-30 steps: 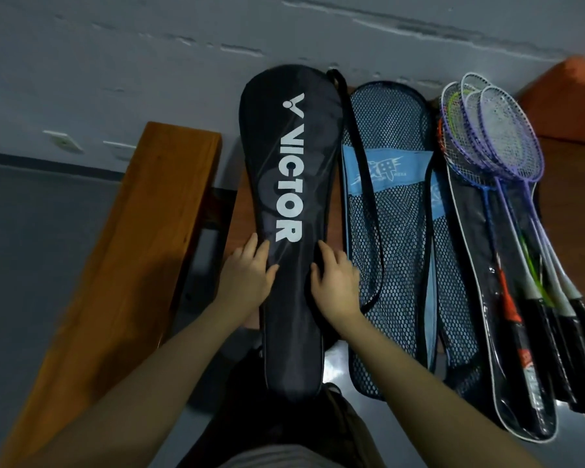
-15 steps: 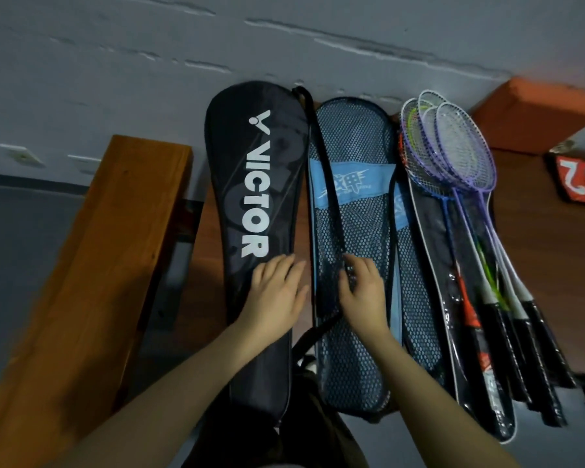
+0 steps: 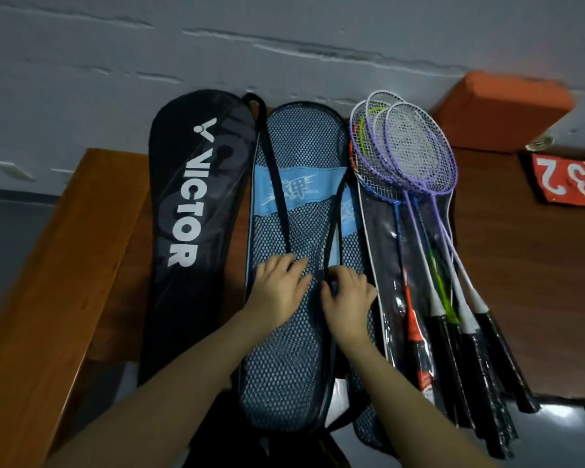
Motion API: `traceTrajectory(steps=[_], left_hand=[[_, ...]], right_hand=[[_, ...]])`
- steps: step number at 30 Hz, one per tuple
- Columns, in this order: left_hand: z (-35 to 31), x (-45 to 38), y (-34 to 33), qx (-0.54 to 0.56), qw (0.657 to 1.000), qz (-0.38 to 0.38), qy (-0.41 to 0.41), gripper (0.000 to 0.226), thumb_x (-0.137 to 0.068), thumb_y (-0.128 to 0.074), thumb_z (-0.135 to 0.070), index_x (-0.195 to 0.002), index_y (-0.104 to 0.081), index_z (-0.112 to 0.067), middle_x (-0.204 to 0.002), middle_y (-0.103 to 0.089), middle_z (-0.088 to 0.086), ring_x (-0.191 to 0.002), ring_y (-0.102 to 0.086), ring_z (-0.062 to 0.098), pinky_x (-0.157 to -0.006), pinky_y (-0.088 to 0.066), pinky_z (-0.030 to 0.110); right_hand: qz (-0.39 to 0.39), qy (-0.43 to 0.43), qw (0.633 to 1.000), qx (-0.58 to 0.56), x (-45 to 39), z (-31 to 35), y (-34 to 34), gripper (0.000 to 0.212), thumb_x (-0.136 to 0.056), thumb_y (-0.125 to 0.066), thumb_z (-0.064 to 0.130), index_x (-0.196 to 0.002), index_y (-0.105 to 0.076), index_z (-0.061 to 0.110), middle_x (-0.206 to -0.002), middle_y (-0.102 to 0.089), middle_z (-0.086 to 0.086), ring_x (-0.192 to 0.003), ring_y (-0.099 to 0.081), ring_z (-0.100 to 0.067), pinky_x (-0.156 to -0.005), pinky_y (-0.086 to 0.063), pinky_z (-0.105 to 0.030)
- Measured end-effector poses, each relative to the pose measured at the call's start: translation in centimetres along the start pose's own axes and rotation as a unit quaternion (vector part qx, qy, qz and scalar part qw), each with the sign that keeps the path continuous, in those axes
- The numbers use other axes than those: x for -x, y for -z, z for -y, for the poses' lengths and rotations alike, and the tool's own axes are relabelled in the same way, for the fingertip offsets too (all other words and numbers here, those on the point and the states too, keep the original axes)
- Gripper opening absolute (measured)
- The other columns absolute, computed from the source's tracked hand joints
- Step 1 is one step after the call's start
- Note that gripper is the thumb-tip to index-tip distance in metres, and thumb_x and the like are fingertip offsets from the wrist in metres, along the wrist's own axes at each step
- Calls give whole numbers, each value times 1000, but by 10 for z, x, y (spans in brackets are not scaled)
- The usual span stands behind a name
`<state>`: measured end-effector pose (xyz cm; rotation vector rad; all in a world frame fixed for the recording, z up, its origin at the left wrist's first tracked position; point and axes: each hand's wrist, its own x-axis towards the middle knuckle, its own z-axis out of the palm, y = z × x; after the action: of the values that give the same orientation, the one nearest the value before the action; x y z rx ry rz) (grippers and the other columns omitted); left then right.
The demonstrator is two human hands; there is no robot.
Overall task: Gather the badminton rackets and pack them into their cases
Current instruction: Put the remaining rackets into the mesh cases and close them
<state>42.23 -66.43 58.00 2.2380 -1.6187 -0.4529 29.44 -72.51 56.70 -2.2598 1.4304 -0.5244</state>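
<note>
Three racket cases lie side by side on a brown wooden tabletop [image 3: 520,265], and a bunch of rackets lies at the 3 o'clock side of them.

The left hand [image 3: 279,292] rests flat on the blue mesh case [image 3: 284,366] in the middle, with its fingers straight and spread out, pointing toward 1 o'clock. The right hand [image 3: 350,297] sits just beside it, at its 3 o'clock side. Its fingers are curled and pinch the thin black strap [image 3: 274,184] of the mesh case. That strap runs up from the hands toward 12 o'clock in a long loop over a light blue label [image 3: 301,194].

At 9 o'clock from the mesh case lies the black case [image 3: 196,231] with big white VICTOR letters down it — it touches the mesh case along one edge. Nothing holds it.

At 3 o'clock from the mesh case lies a clear plastic case [image 3: 390,298] with a white edge. The badminton rackets [image 3: 416,157] lie on top of it in a stack, not packed in. Their round heads point to 12 o'clock and overlap each other; most frames are purple. Their black handles [image 3: 480,359] fan out toward 5 o'clock and stick over the tabletop edge.

Far at 2 o'clock sits an orange block [image 3: 500,109] against the grey wall [image 3: 115,45]. A red card with white numbers [image 3: 568,180] lies near it, at 3 o'clock. A wooden bench plank [image 3: 48,298] runs along the 9 o'clock side.
</note>
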Motion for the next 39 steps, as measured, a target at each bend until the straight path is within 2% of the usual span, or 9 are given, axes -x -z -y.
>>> traceTrajectory(steps=[4,7,10,15,19,26,29,32,39], left_hand=[[-22,-21,10,72,996,-46,40,45,-96,-32,-40,-128,-52,-16,-125,-54,7,-116,-45,27,-95,-29,39],[-38,-36,17,160,984,-25,79,42,-97,-40,-33,-134,-45,-14,-120,-56,8,-113,-50,25,-103,-31,42],[-44,-44,18,203,974,-12,103,47,-93,-48,-36,-135,-44,-16,-111,-59,6,-99,-57,22,-97,-42,43],[-49,-48,20,280,948,30,146,45,-87,-61,-19,-130,-48,-12,-95,-59,6,-79,-53,13,-81,-46,24],[-49,-49,27,337,923,-22,186,33,-87,-54,-2,-120,-53,-7,-81,-54,-6,-66,-51,5,-64,-44,13],[-38,-27,60,422,889,-59,167,29,-86,-60,-4,-114,-59,-10,-105,-62,11,-86,-63,14,-85,-52,25],[-35,-13,73,444,880,-86,148,28,-85,-61,-3,-112,-60,-12,-102,-63,10,-88,-64,13,-84,-52,22],[-26,1,83,459,868,-119,148,29,-85,-59,0,-112,-60,-11,-96,-64,9,-82,-64,11,-79,-53,18],[-6,26,97,397,890,-194,113,29,-87,-55,0,-113,-59,-13,-86,-61,-5,-67,-57,1,-66,-47,11]], right_hand=[[-33,80,995,-46,1,-2,16,17,-81,-60,20,-97,-64,17,-83,-64,4,-78,-53,-14,-69,-16,-24],[-45,136,986,-79,4,-8,23,22,-82,-58,23,-101,-67,16,-80,-63,8,-77,-46,-6,-70,-19,-24],[-34,148,983,-105,8,-15,27,25,-84,-56,25,-105,-67,16,-82,-63,8,-79,-44,-4,-73,-21,-24],[-2,190,979,-71,12,-25,28,28,-85,-52,26,-108,-67,19,-85,-62,10,-79,-44,-6,-74,-23,-26],[0,122,986,-112,8,-28,37,28,-89,-48,37,-102,-68,22,-92,-63,10,-86,-52,-7,-76,-23,-27],[65,-15,997,-28,-14,-20,28,48,-91,-54,35,-131,-47,10,-121,-58,-7,-115,-48,-25,-89,-18,-30],[90,-37,990,-102,-15,-4,21,44,-91,-56,33,-129,-49,14,-97,-65,-1,-100,-56,-26,-82,-18,-24],[92,-33,968,-232,-13,12,21,33,-88,-62,17,-120,-57,16,-76,-57,10,-81,-57,-15,-84,-38,-30],[125,45,952,-276,-17,43,51,39,-89,-55,6,-126,-54,15,-79,-52,14,-69,-50,3,-69,-41,-11]])
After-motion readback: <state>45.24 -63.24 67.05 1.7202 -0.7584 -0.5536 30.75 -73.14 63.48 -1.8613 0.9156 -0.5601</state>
